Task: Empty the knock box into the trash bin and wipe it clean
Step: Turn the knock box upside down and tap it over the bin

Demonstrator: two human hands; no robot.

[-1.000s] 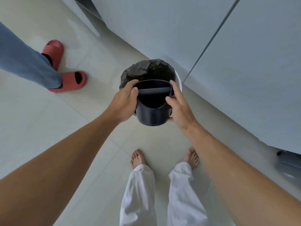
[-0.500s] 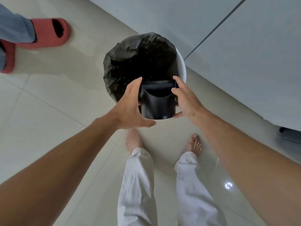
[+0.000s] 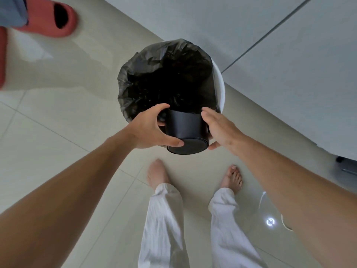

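Observation:
The black round knock box [image 3: 185, 130] is tipped forward over the near rim of the trash bin [image 3: 220, 84], its flat base facing me and its mouth pointing down into the black bin liner [image 3: 164, 74]. My left hand [image 3: 152, 130] grips its left side, thumb near the base. On the box's right side my right hand [image 3: 218, 128] presses flat with straight fingers. The inside of the box is hidden.
The white bin stands on pale floor tiles against grey cabinet fronts [image 3: 289, 64] at the right. My bare feet [image 3: 156, 173] are just behind it. Another person's red slipper [image 3: 52, 18] is at the top left. A dark object [image 3: 347, 165] sits at the right edge.
The knock box has been tilted from upright with its opening toward me to tipped over the bin with its base toward me. The view has moved closer over the bin.

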